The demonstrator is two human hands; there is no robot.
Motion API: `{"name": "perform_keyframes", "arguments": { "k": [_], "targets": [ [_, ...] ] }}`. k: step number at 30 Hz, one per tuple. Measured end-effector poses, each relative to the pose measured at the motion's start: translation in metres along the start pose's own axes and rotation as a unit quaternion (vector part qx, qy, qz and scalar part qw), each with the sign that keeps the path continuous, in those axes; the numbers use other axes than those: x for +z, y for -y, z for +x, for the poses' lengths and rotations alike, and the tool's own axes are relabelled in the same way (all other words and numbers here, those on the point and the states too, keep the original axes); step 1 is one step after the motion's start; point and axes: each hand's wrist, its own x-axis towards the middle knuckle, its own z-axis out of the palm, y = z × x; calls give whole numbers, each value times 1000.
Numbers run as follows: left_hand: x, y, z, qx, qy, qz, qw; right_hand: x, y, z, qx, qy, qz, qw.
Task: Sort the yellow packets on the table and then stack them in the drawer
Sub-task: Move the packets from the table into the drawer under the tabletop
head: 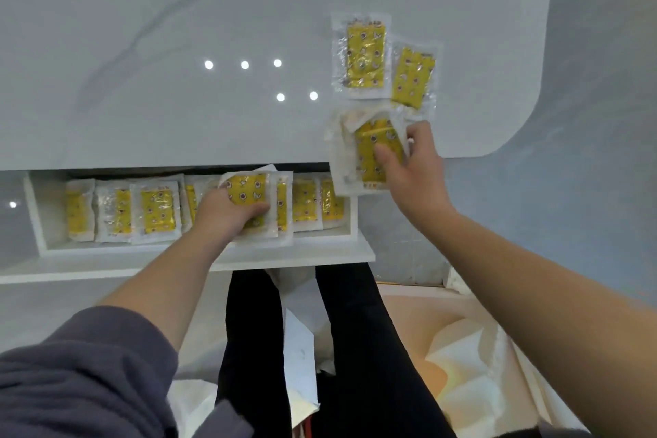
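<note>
Left hand [227, 212] clutches yellow packet [249, 187] over drawer [39, 213]; right hand [414, 171] pinches packet bundle [364, 156] at table [177, 46] edge.

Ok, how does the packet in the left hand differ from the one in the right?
Left packet, gripped by the left hand, lies sideways in the drawer; right packet, pinched by the right hand, is lengthwise over the table edge, wrapper crumpled. Both yellow, clear-wrapped.

Drawer [106, 253] rear unseen beneath table [142, 28]
</note>
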Motion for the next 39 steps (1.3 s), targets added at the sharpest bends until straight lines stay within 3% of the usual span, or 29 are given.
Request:
{"name": "perform_keyframes", "arguments": {
  "k": [6, 13, 22, 26, 32, 39],
  "targets": [
    [-16, 67, 30, -30, 14, -35, 999, 97, -58, -46, 97, 61, -8, 993],
    [15, 86, 85, -12, 19, -88, 996, 170, -103, -34, 177, -6, -64, 982],
    [41, 97, 85, 80, -129, 15, 988, 174, -118, -28, 185, -96, -159, 965],
    [17, 115, 72, 105, -111, -9, 988, 172, -96, -49, 151, -54, -122, 980],
    [-52, 148, 89, 68, -127, -26, 989, 212, -65, -49, 126, 73, -66, 987],
    [-100, 173, 141, 106, -138, 80, 981, 282, -53, -29, 91, 150, -88, 981]
  ]
}}
